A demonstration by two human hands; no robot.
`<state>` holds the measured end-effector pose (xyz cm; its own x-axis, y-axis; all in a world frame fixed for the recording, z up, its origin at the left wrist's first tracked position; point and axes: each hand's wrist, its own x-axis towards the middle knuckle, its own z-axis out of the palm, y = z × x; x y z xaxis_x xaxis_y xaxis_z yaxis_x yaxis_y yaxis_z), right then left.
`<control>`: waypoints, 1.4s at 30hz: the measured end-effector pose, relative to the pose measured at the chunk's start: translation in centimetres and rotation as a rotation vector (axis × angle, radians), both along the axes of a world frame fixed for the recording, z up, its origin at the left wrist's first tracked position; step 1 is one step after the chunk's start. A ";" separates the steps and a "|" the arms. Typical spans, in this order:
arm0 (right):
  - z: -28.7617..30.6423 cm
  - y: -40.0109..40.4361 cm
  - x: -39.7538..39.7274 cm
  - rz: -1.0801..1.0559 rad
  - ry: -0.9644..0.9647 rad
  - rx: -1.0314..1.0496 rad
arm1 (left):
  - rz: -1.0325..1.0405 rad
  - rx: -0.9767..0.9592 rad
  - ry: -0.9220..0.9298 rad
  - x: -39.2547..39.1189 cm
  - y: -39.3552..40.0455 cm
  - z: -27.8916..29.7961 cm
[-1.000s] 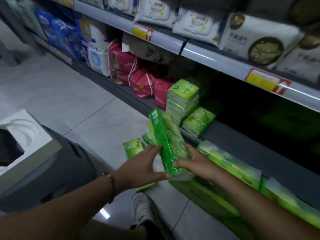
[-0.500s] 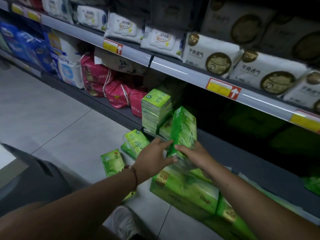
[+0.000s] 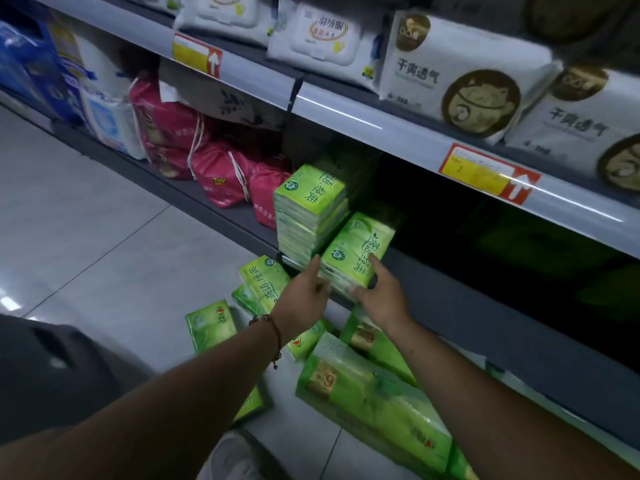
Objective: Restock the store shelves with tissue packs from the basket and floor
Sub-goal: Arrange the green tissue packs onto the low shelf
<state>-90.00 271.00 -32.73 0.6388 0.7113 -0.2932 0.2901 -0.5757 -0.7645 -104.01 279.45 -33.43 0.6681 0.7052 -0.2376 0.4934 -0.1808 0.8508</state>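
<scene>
A green tissue pack (image 3: 356, 247) lies flat on a low pile at the front of the dark bottom shelf (image 3: 467, 306), right beside a taller stack of the same packs (image 3: 310, 206). My left hand (image 3: 304, 296) grips its left front edge. My right hand (image 3: 381, 296) grips its right front corner, with one finger on top. Loose green packs (image 3: 265, 278) lie on the floor just below, and another one (image 3: 209, 323) rests further left. Two large green multi-packs (image 3: 374, 403) lie on the floor against the shelf base, under my right forearm.
Pink drawstring bags (image 3: 221, 174) fill the bottom shelf left of the stack; blue and white packs (image 3: 104, 109) stand beyond them. The shelf above (image 3: 381, 133) carries white packs (image 3: 460, 71). A dark grey basket (image 3: 52, 375) sits at lower left. The shelf's right part is dark.
Both hands carried the green pack from the floor up to the shelf, turned it from upright to flat and set it on the low pile beside the tall stack.
</scene>
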 end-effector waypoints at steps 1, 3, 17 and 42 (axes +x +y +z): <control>-0.5 0.6 0.3 -0.012 -0.011 -0.003 | -0.018 -0.030 0.008 0.2 0.2 -0.3; -1.2 1.6 0.9 -0.013 -0.044 -0.019 | -0.049 -0.038 0.042 0.4 0.6 -0.7; 1.9 0.8 1.6 0.236 -0.196 -0.250 | -0.369 0.508 0.550 -0.7 0.8 0.8; 15.2 -15.7 -6.3 0.634 -0.654 -0.385 | -0.334 0.760 0.786 -17.1 -9.8 13.4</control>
<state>-96.25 255.28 -17.51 0.2915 0.9079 -0.3013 0.9291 -0.3437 -0.1367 -121.08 269.68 -20.05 0.7041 0.6604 -0.2609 0.6715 -0.7388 -0.0578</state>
